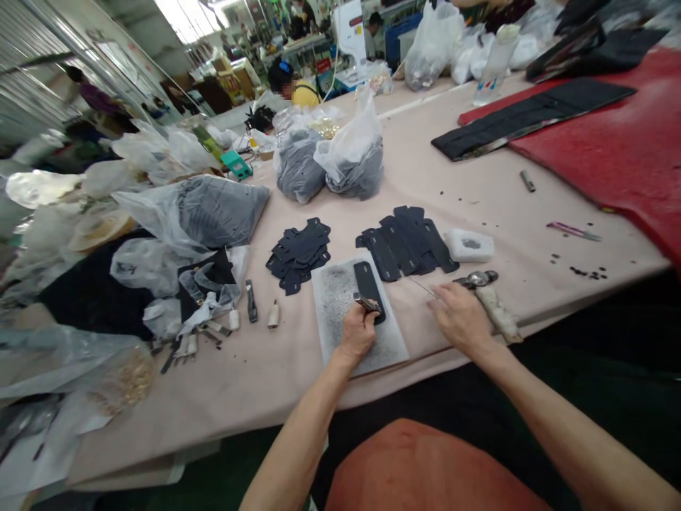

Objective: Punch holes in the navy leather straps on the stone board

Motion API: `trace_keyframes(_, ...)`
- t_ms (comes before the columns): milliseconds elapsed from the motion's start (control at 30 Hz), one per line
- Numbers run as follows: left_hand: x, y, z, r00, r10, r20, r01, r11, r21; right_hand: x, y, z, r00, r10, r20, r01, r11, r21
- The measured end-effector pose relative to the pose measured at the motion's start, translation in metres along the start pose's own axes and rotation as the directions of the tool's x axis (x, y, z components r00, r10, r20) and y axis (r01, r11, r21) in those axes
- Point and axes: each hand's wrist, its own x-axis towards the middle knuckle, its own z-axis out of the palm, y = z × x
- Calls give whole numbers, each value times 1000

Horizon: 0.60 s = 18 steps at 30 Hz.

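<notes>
The left hand (357,333) had its grip closed on a small metal punch (367,304), tip set on a dark leather tab (369,285) lying on the grey pad (340,298). The right hand (458,317) rested open-fingered beside the hammer (486,291) on the bench (479,213). Punching seemed under way; the next move called for taking up the hammer.
</notes>
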Motion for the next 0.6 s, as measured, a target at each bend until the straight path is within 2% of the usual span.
trace_keyframes(33,0,1,-1,1000,-16,11,16,1000,1,1,-18,15,999,-1,34,-6,982,190)
trace_keyframes(67,0,3,-2,999,-30,24,30,1000,1,0,-35,30,997,-18,74,-3,959,283)
trace_keyframes(133,1,5,-3,997,-67,50,68,998,-19,-3,-58,55,983,0,185,-45,971,236)
trace_keyframes(200,2,6,-4,988,-148,34,149,987,-54,-8,-69,70,974,44,223,-84,981,177)
trace_keyframes(300,6,3,-6,937,-338,-84,323,934,-155,-13,-69,74,979,76,191,-115,973,202)
trace_keyframes(367,10,0,-8,894,-429,-127,387,884,-261,-14,-67,71,977,86,194,-130,965,227)
trace_keyframes(600,14,10,-11,884,-458,-100,386,833,-396,-11,-65,70,961,136,240,-212,920,329)
